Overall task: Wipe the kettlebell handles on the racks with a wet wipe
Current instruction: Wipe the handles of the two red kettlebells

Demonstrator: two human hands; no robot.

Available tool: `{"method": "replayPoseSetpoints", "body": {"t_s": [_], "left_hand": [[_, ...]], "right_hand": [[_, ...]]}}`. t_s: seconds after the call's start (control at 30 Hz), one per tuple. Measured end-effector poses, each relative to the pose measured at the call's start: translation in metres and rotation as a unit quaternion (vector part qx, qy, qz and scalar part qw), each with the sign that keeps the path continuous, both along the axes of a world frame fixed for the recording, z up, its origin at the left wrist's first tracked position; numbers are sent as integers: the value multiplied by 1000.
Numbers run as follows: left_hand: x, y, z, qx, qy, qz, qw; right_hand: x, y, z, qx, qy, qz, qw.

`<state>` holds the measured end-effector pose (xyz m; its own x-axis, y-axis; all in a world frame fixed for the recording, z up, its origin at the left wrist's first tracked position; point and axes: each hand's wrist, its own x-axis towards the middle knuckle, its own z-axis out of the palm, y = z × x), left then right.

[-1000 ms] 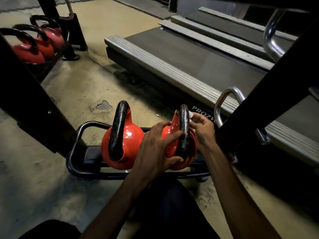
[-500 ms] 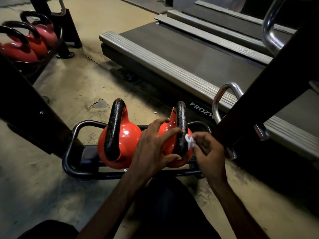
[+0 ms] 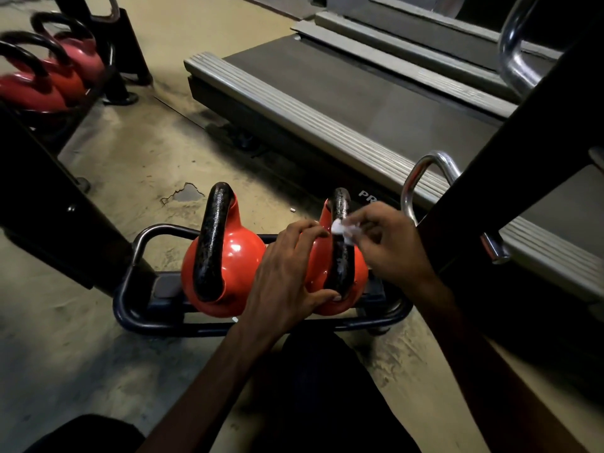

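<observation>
Two red kettlebells with black handles stand side by side on a low black rack (image 3: 130,289). My left hand (image 3: 287,273) grips the body of the right kettlebell (image 3: 356,276), thumb by the base of its handle (image 3: 340,243). My right hand (image 3: 389,246) pinches a small white wet wipe (image 3: 343,229) against the upper right side of that handle. The left kettlebell (image 3: 242,256) stands untouched, its handle (image 3: 214,237) free.
Several more red kettlebells (image 3: 49,80) sit on a rack shelf at the upper left. A treadmill deck (image 3: 327,103) lies straight ahead. A dark slanted rack post (image 3: 539,152) and chrome bars (image 3: 425,171) stand close on the right. Another dark post (image 3: 49,207) crosses the left.
My right hand slid the wipe down the right kettlebell's handle and has now come back up to its upper part. My left hand stayed on the kettlebell.
</observation>
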<state>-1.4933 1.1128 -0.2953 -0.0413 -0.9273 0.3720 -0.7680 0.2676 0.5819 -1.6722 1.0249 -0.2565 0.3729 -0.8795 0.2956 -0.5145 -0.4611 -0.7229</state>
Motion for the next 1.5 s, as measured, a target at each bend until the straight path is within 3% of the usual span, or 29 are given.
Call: {"method": "replayPoseSetpoints", "body": {"t_s": [0.17, 0.33, 0.43, 0.53, 0.73, 0.9, 1.07, 1.2, 1.33, 1.43, 1.5], "left_hand": [[-1, 1, -1, 0, 19, 6, 1000], [1, 4, 2, 7, 7, 19, 1000], [0, 7, 3, 15, 15, 29, 999], [-2, 8, 4, 5, 20, 42, 999], [0, 9, 2, 21, -6, 78, 997], [-1, 10, 3, 26, -15, 104, 994], [-2, 9, 4, 40, -25, 105, 993], [-1, 9, 5, 46, -39, 105, 993], [-2, 8, 4, 40, -46, 103, 993], [-1, 5, 2, 43, -44, 99, 993], [1, 3, 1, 49, -37, 89, 994]], "right_hand": [[-5, 28, 15, -53, 162, 145, 975], [22, -31, 34, -46, 237, 106, 965], [35, 3, 30, -52, 362, 193, 911], [36, 35, 35, -84, 417, 268, 864], [67, -49, 57, -54, 446, 162, 879], [67, -9, 41, -62, 511, 243, 822], [80, -70, 50, -63, 489, 161, 855], [102, -119, 42, 41, 537, 116, 834], [82, -155, 38, 184, 459, 128, 860], [54, -165, 15, 328, 251, 93, 906], [37, -161, -8, 433, 73, 58, 896]]}}
